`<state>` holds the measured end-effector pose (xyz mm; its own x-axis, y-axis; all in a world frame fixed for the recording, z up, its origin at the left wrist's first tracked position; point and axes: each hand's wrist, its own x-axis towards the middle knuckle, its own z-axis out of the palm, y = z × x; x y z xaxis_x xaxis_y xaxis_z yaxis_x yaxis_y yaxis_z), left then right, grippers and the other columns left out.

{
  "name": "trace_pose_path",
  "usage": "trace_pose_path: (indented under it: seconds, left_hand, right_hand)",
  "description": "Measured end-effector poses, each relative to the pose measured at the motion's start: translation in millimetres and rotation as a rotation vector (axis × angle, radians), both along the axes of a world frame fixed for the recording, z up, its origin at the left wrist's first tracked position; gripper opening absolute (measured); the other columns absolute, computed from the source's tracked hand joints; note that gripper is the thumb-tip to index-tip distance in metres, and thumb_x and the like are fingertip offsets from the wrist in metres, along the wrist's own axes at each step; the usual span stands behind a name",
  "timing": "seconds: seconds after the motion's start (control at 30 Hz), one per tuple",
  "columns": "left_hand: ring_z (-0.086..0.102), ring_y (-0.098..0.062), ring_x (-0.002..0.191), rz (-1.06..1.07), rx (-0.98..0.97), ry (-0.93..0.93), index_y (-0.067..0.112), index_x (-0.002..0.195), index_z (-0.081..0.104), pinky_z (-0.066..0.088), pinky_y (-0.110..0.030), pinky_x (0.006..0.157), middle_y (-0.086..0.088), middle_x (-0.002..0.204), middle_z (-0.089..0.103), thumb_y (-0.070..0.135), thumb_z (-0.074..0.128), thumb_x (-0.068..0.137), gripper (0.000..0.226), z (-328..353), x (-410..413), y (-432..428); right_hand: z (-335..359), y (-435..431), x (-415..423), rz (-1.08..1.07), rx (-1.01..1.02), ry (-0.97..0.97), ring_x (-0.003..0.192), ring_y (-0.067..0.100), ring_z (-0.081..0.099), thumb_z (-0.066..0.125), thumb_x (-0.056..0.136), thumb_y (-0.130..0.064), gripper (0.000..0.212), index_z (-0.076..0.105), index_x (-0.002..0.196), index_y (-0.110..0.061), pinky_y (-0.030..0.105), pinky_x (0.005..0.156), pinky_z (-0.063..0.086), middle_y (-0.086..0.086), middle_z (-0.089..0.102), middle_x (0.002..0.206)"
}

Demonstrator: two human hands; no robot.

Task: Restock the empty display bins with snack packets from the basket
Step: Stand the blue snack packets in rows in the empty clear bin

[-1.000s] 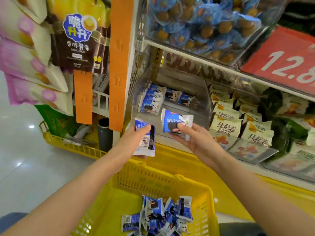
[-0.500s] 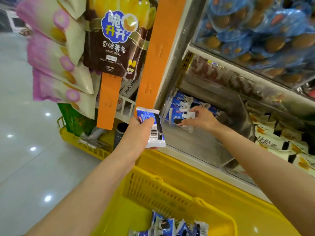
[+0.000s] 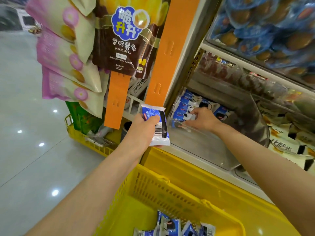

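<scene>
- Head view: the left hand (image 3: 143, 130) is raised in front of the shelf post. Its fingers and thumb are curled round a blue-and-white packet (image 3: 157, 126), whose barcode side faces the camera.
- The right hand (image 3: 202, 119) reaches into the clear display bin (image 3: 204, 147) to the right. Its fingertips pinch a second packet (image 3: 185, 116) at the left end of the bin.
- That packet sits against a row of matching packets (image 3: 185, 103) standing along the bin's far left side, while the near part of the bin floor is bare.
- The yellow basket (image 3: 170, 189) is nearest the camera, below both forearms. More snack packets (image 3: 172, 225) lie in its bottom.
- A brown potato-sticks bag (image 3: 126, 40) hangs on the upper left, beside an orange strip (image 3: 170, 48).
</scene>
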<state>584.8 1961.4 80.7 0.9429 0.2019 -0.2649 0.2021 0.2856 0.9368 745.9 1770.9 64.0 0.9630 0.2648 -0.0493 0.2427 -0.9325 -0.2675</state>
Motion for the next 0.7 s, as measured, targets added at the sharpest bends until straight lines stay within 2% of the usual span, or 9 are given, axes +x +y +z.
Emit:
trace_pose_path:
  seconds: [0.1, 0.17, 0.23, 0.3, 0.4, 0.5, 0.57, 0.63, 0.7]
  left_hand:
    - [0.061, -0.011, 0.065, -0.025, 0.009, -0.005, 0.022, 0.101, 0.045, 0.052, -0.020, 0.041, 0.001, 0.083, 0.059, 0.019, 0.050, 0.095, 0.008, -0.3, -3.5, -5.8]
    - [0.063, -0.011, 0.069, -0.055, 0.019, -0.018, 0.027, 0.089, 0.048, 0.055, -0.024, 0.050, 0.001, 0.084, 0.062, 0.019, 0.051, 0.094, 0.010, -1.0, -7.4, -8.2]
    - [0.063, -0.012, 0.077, -0.074, 0.056, -0.033, 0.030, 0.089, 0.050, 0.055, -0.029, 0.066, 0.001, 0.090, 0.064, 0.020, 0.051, 0.094, 0.012, -4.3, -11.1, -8.7]
    - [0.063, -0.011, 0.087, -0.095, 0.109, -0.071, 0.030, 0.100, 0.052, 0.052, -0.026, 0.073, 0.002, 0.100, 0.064, 0.022, 0.052, 0.095, 0.010, -6.7, -16.2, -8.8]
    - [0.063, -0.003, 0.088, -0.160, 0.149, -0.118, 0.024, 0.114, 0.050, 0.050, -0.014, 0.064, 0.006, 0.102, 0.065, 0.023, 0.056, 0.092, 0.023, -6.7, -23.8, -12.3]
    - [0.062, -0.001, 0.091, -0.236, 0.220, -0.107, 0.020, 0.119, 0.051, 0.047, -0.018, 0.068, 0.007, 0.105, 0.066, 0.027, 0.058, 0.090, 0.031, -3.9, -29.6, -22.2]
    - [0.059, -0.005, 0.099, -0.218, 0.302, -0.108, 0.021, 0.118, 0.051, 0.047, -0.023, 0.076, 0.006, 0.111, 0.062, 0.031, 0.058, 0.090, 0.030, -5.1, -31.9, -28.8]
    - [0.059, -0.012, 0.101, -0.175, 0.354, -0.077, 0.018, 0.119, 0.050, 0.050, -0.029, 0.084, 0.006, 0.110, 0.059, 0.032, 0.054, 0.092, 0.030, -6.0, -35.0, -34.3]
    - [0.064, -0.019, 0.092, -0.190, 0.160, 0.026, 0.010, 0.125, 0.050, 0.054, -0.029, 0.077, 0.000, 0.107, 0.061, 0.023, 0.045, 0.098, 0.031, -4.9, -37.4, -39.6]
  right_hand:
    - [7.2, -0.8, -4.2, -0.031, -0.081, 0.069, 0.106, 0.024, 0.056, 0.067, 0.078, -0.050, 0.064, 0.048, 0.129, -0.015, 0.038, 0.092, 0.047, 0.008, 0.058, 0.118]
    - [13.9, 0.9, -14.7, -0.053, 0.024, -0.007, 0.112, 0.024, 0.054, 0.064, 0.084, -0.045, 0.059, 0.045, 0.130, -0.013, 0.038, 0.095, 0.045, 0.009, 0.054, 0.125]
    - [23.1, 5.5, -37.2, -0.056, 0.209, -0.178, 0.097, 0.016, 0.059, 0.056, 0.091, -0.037, 0.042, 0.048, 0.125, -0.013, 0.034, 0.087, 0.047, 0.007, 0.057, 0.120]
    - [31.5, 11.3, -67.9, -0.014, 0.371, -0.210, 0.076, 0.005, 0.057, 0.049, 0.095, -0.034, 0.023, 0.052, 0.112, -0.019, 0.028, 0.075, 0.046, 0.001, 0.060, 0.105]
    - [37.6, 19.0, -121.1, 0.072, 0.626, 0.067, 0.072, 0.006, 0.060, 0.044, 0.097, -0.034, 0.010, 0.052, 0.096, -0.027, 0.025, 0.066, 0.052, 0.000, 0.064, 0.096]
    - [37.4, 21.3, -157.2, 0.071, 0.725, 0.201, 0.075, 0.007, 0.066, 0.047, 0.096, -0.029, 0.012, 0.054, 0.098, -0.020, 0.021, 0.062, 0.055, 0.002, 0.067, 0.093]
    - [39.7, 18.5, -169.3, 0.005, 0.796, 0.130, 0.084, 0.015, 0.067, 0.054, 0.093, -0.025, 0.011, 0.054, 0.102, -0.017, 0.025, 0.065, 0.056, 0.008, 0.068, 0.099]
    - [42.6, 10.3, -180.4, 0.004, 0.736, -0.054, 0.089, 0.014, 0.064, 0.059, 0.090, -0.026, 0.016, 0.054, 0.104, -0.020, 0.027, 0.074, 0.055, 0.003, 0.067, 0.100]
    - [41.9, 0.4, -192.5, 0.133, 0.488, -0.270, 0.088, 0.012, 0.062, 0.062, 0.088, -0.026, 0.018, 0.057, 0.104, -0.018, 0.028, 0.076, 0.052, -0.001, 0.065, 0.099]
